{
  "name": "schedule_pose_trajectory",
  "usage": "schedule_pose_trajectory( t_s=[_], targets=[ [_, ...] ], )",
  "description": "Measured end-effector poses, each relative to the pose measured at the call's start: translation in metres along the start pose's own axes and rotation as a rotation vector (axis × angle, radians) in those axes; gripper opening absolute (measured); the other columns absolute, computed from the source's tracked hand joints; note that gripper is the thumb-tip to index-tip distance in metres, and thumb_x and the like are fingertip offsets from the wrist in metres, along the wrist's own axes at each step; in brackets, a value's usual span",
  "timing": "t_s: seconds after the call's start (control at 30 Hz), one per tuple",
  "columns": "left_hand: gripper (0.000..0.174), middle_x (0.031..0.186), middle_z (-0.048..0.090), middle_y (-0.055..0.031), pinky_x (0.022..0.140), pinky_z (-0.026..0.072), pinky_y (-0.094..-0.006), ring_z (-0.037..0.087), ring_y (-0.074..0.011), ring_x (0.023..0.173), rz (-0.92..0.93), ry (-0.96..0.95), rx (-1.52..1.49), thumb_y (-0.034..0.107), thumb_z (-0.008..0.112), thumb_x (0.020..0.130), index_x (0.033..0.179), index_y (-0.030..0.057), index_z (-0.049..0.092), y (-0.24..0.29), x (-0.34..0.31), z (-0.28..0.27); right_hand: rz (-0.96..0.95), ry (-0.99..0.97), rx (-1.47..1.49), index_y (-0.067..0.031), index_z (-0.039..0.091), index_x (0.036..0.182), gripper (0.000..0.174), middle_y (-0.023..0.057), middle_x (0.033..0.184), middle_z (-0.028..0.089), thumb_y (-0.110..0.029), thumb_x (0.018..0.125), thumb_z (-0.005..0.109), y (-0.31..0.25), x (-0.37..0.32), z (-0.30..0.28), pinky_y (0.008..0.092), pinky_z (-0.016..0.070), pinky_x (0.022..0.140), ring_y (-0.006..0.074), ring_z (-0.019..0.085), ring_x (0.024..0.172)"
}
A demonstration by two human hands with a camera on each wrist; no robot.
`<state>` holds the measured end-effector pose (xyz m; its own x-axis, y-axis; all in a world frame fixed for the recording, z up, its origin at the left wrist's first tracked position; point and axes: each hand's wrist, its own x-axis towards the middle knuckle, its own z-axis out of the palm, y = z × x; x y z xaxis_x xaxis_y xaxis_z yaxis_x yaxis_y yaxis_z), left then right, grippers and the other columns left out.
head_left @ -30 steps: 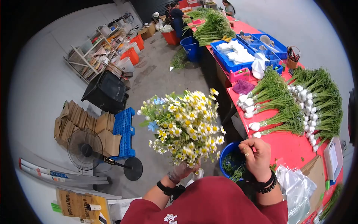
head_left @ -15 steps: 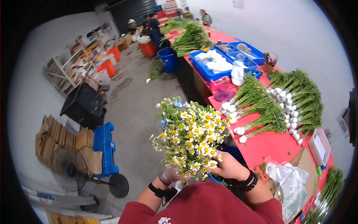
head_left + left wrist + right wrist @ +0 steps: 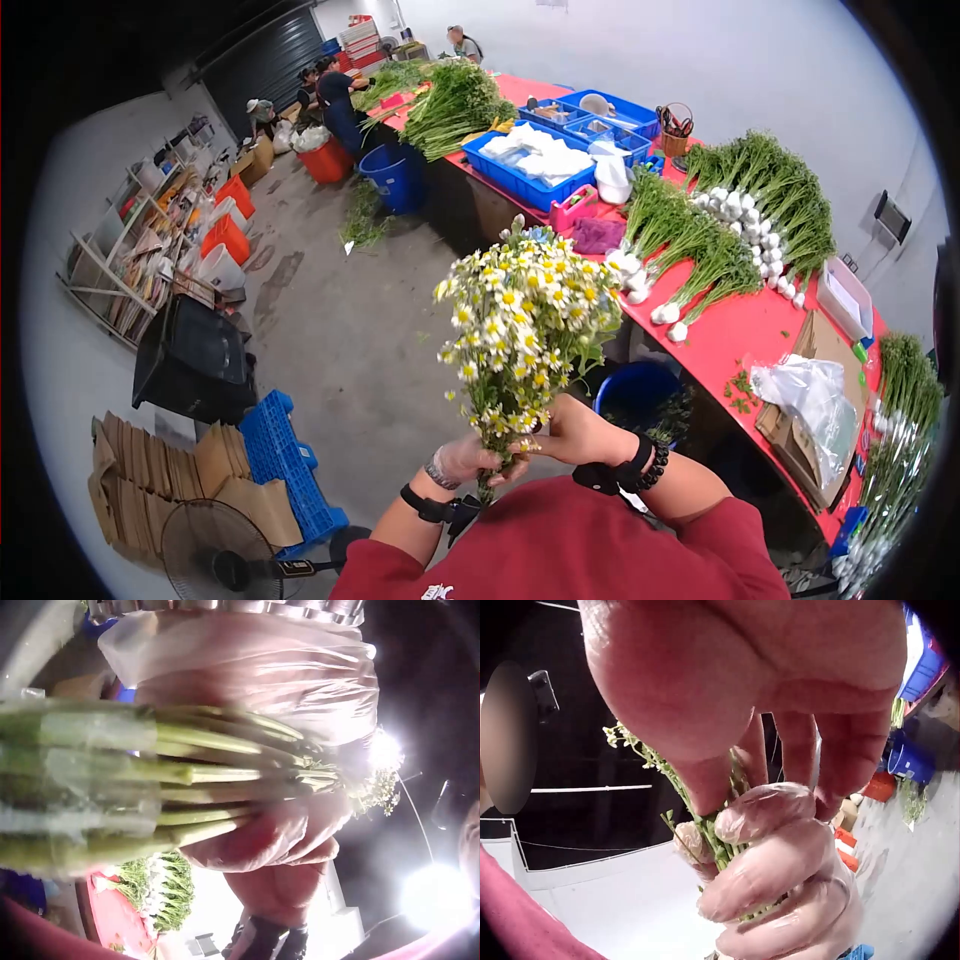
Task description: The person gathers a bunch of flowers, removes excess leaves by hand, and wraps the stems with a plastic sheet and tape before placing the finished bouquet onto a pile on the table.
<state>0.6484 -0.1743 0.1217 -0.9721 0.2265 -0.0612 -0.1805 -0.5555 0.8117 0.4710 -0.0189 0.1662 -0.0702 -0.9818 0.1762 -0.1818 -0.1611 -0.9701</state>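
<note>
A bunch of chamomile, small white flowers with yellow centres and a little blue at the top, stands upright before my chest. My left hand, in a clear plastic glove, grips it round the stems. In the left wrist view the stems run through the gloved fingers, their lower ends inside a translucent wrap. Just above the left hand, my bare right hand pinches stems under the flower heads. From the right wrist, its thumb and fingers meet the stems right at the gloved fingertips.
On my right runs a red table with bundled greens, a blue tray and plastic bags. A blue bucket stands below its edge. To the left are a fan, a blue pallet and a black bin.
My right hand has come from beside the bunch, above the bucket, in to the stems by the left hand. The bunch now shows more of its side, and the view has turned right.
</note>
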Motion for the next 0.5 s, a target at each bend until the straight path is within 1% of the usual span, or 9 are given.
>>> schedule_pose_trajectory(
  t_s=[0.03, 0.13, 0.2, 0.27, 0.3, 0.33, 0.4, 0.43, 0.5],
  targets=[
    [0.067, 0.086, 0.065, -0.0130, 0.050, 0.0466, -0.0261, 0.060, -0.0169, 0.063, 0.010, -0.004, -0.020, 0.052, 0.082, 0.082, 0.119, 0.0005, 0.061, 0.005, -0.010, -0.006, 0.011, -0.032, 0.011, -0.0014, 0.068, 0.114, 0.027, 0.0110, 0.099, 0.073, -0.015, 0.092, 0.077, -0.004, 0.011, 0.006, 0.0342, 0.0536, 0.071, 0.0186, 0.067, 0.081],
    [0.067, 0.088, 0.065, -0.0134, 0.050, 0.0476, -0.0283, 0.060, -0.0175, 0.063, 0.056, 0.078, -0.042, 0.054, 0.080, 0.082, 0.118, -0.0001, 0.062, 0.023, -0.037, -0.016, -0.020, 0.010, 0.095, -0.0010, 0.068, 0.113, 0.023, 0.0090, 0.099, 0.073, -0.013, 0.095, 0.075, -0.017, 0.042, 0.030, 0.0331, 0.0534, 0.072, 0.0192, 0.068, 0.083],
    [0.068, 0.090, 0.066, -0.0137, 0.054, 0.0512, -0.0309, 0.064, -0.0195, 0.066, 0.071, 0.091, -0.041, 0.055, 0.079, 0.083, 0.119, 0.0001, 0.061, 0.032, -0.054, -0.030, -0.078, 0.019, 0.059, -0.0006, 0.067, 0.113, 0.020, 0.0077, 0.100, 0.074, -0.011, 0.096, 0.073, -0.016, 0.065, 0.042, 0.0322, 0.0544, 0.071, 0.0186, 0.071, 0.081],
    [0.070, 0.092, 0.067, -0.0139, 0.063, 0.0554, -0.0333, 0.068, -0.0217, 0.074, 0.136, 0.225, 0.039, 0.058, 0.078, 0.084, 0.121, 0.0009, 0.061, 0.039, -0.070, -0.038, 0.049, -0.067, 0.269, -0.0004, 0.068, 0.110, 0.017, 0.0087, 0.099, 0.074, -0.009, 0.097, 0.072, -0.026, 0.087, 0.048, 0.0324, 0.0557, 0.070, 0.0183, 0.073, 0.074],
    [0.070, 0.092, 0.067, -0.0139, 0.063, 0.0554, -0.0333, 0.068, -0.0217, 0.074, 0.141, 0.243, 0.036, 0.058, 0.078, 0.084, 0.121, 0.0009, 0.061, 0.044, -0.077, -0.041, 0.035, -0.084, 0.267, -0.0004, 0.068, 0.106, 0.012, 0.0097, 0.094, 0.074, -0.008, 0.098, 0.070, -0.021, 0.099, 0.051, 0.0309, 0.0564, 0.068, 0.0175, 0.074, 0.069],
    [0.065, 0.095, 0.067, -0.0136, 0.069, 0.0563, -0.0350, 0.068, -0.0216, 0.077, 0.167, 0.303, 0.069, 0.054, 0.076, 0.088, 0.122, 0.0003, 0.061, 0.050, -0.085, -0.043, 0.037, -0.098, 0.277, -0.0004, 0.068, 0.106, 0.012, 0.0097, 0.094, 0.074, -0.008, 0.098, 0.070, -0.016, 0.111, 0.053, 0.0309, 0.0564, 0.068, 0.0175, 0.074, 0.069],
    [0.056, 0.100, 0.068, -0.0131, 0.079, 0.0582, -0.0386, 0.069, -0.0215, 0.084, 0.211, 0.419, 0.136, 0.046, 0.072, 0.095, 0.124, -0.0007, 0.061, 0.061, -0.096, -0.048, -0.045, -0.042, 0.117, -0.0004, 0.069, 0.099, 0.011, 0.0103, 0.084, 0.074, -0.011, 0.097, 0.072, -0.004, 0.136, 0.056, 0.0309, 0.0542, 0.065, 0.0161, 0.072, 0.068],
    [0.056, 0.100, 0.068, -0.0131, 0.079, 0.0582, -0.0386, 0.069, -0.0215, 0.084, 0.208, 0.433, 0.131, 0.046, 0.072, 0.095, 0.124, -0.0007, 0.061, 0.066, -0.100, -0.053, -0.042, -0.051, 0.129, -0.0004, 0.069, 0.099, 0.011, 0.0103, 0.084, 0.074, -0.011, 0.097, 0.072, 0.004, 0.149, 0.056, 0.0309, 0.0542, 0.065, 0.0161, 0.072, 0.068],
    [0.043, 0.104, 0.068, -0.0121, 0.083, 0.0582, -0.0394, 0.067, -0.0196, 0.082, 0.173, 0.608, 0.285, 0.033, 0.066, 0.102, 0.127, -0.0020, 0.060, 0.073, -0.104, -0.066, -0.074, -0.027, 0.048, 0.0002, 0.070, 0.094, 0.018, 0.0103, 0.075, 0.072, -0.017, 0.095, 0.075, 0.019, 0.178, 0.054, 0.0333, 0.0518, 0.062, 0.0190, 0.069, 0.064]
  ],
)
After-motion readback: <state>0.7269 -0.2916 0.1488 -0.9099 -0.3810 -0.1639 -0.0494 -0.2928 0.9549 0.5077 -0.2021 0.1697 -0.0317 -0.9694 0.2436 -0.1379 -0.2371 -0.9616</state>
